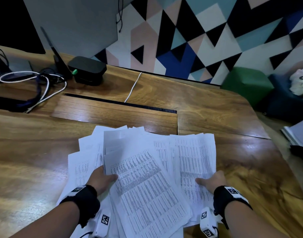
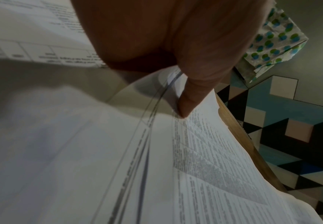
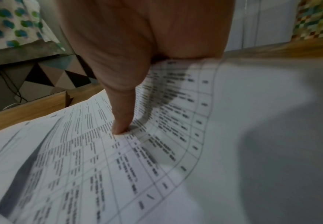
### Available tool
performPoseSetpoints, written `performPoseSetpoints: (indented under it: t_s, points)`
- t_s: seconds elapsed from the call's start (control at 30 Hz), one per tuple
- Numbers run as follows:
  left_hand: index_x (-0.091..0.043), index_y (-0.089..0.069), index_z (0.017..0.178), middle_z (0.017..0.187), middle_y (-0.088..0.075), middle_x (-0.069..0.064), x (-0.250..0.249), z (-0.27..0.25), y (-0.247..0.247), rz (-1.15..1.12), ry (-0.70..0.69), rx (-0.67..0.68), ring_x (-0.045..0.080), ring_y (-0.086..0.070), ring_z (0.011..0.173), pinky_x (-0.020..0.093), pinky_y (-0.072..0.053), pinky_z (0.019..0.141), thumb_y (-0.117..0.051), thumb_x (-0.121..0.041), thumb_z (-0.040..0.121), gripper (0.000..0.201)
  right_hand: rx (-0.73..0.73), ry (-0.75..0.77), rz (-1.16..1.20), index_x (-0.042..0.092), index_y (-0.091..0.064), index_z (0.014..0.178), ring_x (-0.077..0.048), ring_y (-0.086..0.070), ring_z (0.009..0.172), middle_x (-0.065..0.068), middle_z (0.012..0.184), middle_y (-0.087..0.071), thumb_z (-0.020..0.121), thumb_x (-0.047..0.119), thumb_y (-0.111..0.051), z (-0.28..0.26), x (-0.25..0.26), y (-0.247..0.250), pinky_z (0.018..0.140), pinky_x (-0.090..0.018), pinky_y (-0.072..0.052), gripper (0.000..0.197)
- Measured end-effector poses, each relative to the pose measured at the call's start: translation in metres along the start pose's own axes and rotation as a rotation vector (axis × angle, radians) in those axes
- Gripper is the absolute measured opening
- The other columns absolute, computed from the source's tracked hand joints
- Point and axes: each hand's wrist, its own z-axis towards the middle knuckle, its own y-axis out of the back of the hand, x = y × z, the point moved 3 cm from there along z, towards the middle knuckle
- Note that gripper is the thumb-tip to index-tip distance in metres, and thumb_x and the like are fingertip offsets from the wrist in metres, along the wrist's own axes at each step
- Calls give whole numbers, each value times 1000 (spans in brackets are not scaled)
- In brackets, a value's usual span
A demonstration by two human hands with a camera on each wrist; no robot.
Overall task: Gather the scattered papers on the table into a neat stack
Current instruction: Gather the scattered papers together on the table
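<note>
A loose, fanned pile of printed papers lies on the wooden table, near its front edge. My left hand holds the pile's left side, thumb on the top sheet and fingers hidden under it. My right hand holds the right side the same way. The left wrist view shows the left thumb pressing down on lifted sheets of the papers. In the right wrist view the right thumb presses on a tabled sheet of the papers, which curls upward.
A black box and tangled cables sit at the back left. A white cable runs to a slot by the inset wooden panel. A green stool stands past the table's rounded right corner.
</note>
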Motion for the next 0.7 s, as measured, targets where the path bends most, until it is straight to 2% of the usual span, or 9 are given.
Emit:
performPoseSetpoints:
  t_s: [0.1, 0.2, 0.27, 0.33, 0.4, 0.47, 0.53, 0.6, 0.7]
  points:
    - [-9, -63, 105, 87, -69, -3, 3, 1, 1, 19, -3, -1, 13, -66, 79, 19, -45, 60, -66, 0, 85, 22, 75, 49, 17, 1, -64, 100, -32, -68, 83, -13, 93, -71, 66, 25, -89, 2, 0, -3, 77, -41, -59, 48]
    - [-7, -64, 108, 94, -71, 5, 5, 3, 2, 26, 5, 0, 14, -66, 79, 23, -47, 65, -67, -2, 84, 25, 144, 69, 123, -1, -68, 93, -29, -66, 77, -14, 86, -70, 76, 13, -77, -4, 7, 2, 71, -35, -56, 23]
    - [-6, -64, 105, 88, -70, 2, 4, 2, 1, 10, 11, -3, 15, -66, 77, 21, -47, 61, -66, 0, 84, 22, 195, 60, 188, -1, -67, 95, -32, -68, 80, -15, 87, -70, 79, 14, -73, -10, 13, 8, 72, -37, -56, 22]
    - [-6, -64, 99, 87, -70, 4, 3, 0, 0, -11, 16, -6, 15, -66, 74, 20, -46, 56, -66, 2, 84, 18, 175, 64, 240, -2, -67, 95, -34, -70, 79, -16, 83, -71, 79, 11, -71, -15, 19, 16, 75, -42, -59, 21]
    - [-7, -64, 92, 85, -70, 6, 0, -2, 0, -35, 21, 6, 15, -65, 71, 19, -46, 53, -64, 5, 84, 15, 23, 145, 258, -3, -69, 91, -32, -68, 75, -11, 73, -68, 81, 6, -68, -21, 26, 29, 71, -40, -56, 14]
    - [-10, -63, 86, 82, -69, 6, 0, -3, 0, -77, 37, 18, 15, -64, 69, 17, -45, 50, -63, 8, 85, 18, -113, 290, 341, 2, -68, 90, -27, -66, 74, -3, 73, -66, 84, 7, -66, -37, 40, 47, 65, -36, -54, 8]
    - [-9, -62, 86, 82, -68, 6, -2, -3, 0, -112, 49, 31, 16, -64, 70, 18, -45, 52, -62, 9, 85, 18, -83, 411, 560, 8, -67, 96, -18, -67, 78, 3, 82, -69, 88, 8, -67, -56, 58, 62, 64, -29, -51, 8]
    - [-4, -62, 89, 84, -67, 11, -3, 0, 1, -163, 96, 42, 23, -63, 74, 24, -47, 58, -61, 10, 86, 14, -23, 471, 764, 11, -70, 97, -19, -71, 85, 3, 89, -74, 86, 10, -71, -67, 76, 73, 72, -32, -56, 10]
    - [1, -64, 93, 93, -69, 17, -2, 11, 1, -181, 134, 50, 30, -63, 85, 27, -48, 69, -64, 6, 84, 10, 42, 461, 1109, 11, -71, 100, -18, -73, 93, 0, 96, -78, 82, 8, -71, -70, 92, 79, 80, -35, -61, 17]
